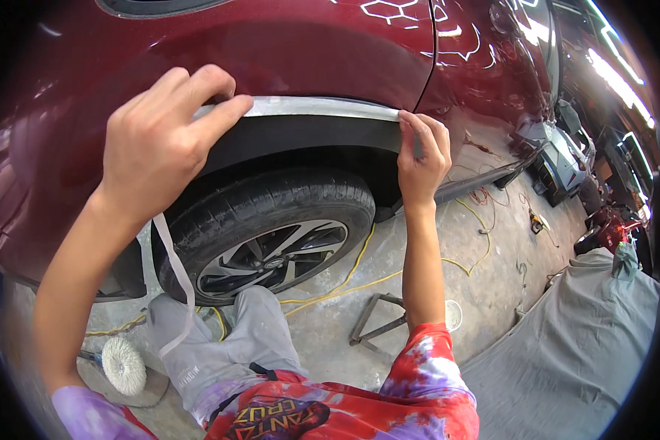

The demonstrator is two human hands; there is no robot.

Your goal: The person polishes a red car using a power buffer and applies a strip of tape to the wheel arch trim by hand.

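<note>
We see pale tape (323, 108) along the top edge of the black wheel-arch trim (308, 132), left hand (158, 143) and right hand (424, 154) well apart, both pinching it; we'd judge top span part-laid, arch sides left; loose tail (175, 255) dangles beside tyre (271, 198), floor (500, 297) room rightward

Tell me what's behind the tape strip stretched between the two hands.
Black wheel-arch trim shows just below the pale tape strip, dark red body panel just above. The surface directly behind the strip is covered and can't be seen.
</note>
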